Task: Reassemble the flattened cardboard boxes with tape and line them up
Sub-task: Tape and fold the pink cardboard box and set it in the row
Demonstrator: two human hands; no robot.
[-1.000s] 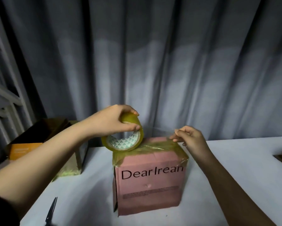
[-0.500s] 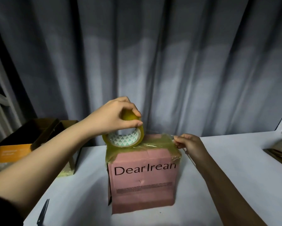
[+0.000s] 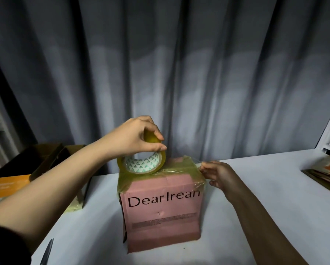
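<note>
A pink cardboard box [image 3: 163, 213] printed "DearIrean" stands upright on the white table [image 3: 265, 197]. Clear yellowish tape covers its top edges. My left hand [image 3: 135, 138] grips a roll of yellowish tape [image 3: 141, 165] that rests on edge on the box's top left. My right hand [image 3: 217, 175] pinches the free end of the tape strip at the box's upper right corner. The strip runs from the roll across the top to that corner.
An open dark and orange box [image 3: 17, 176] and another open box [image 3: 72, 169] stand at the left. Scissors [image 3: 46, 252] lie near the front left edge. Flattened cardboard [image 3: 326, 173] is stacked at the right. A grey curtain hangs behind the table.
My right hand has come down from above the box to its upper right corner, bringing the tape end down with it. The roll has dropped onto the box top.
</note>
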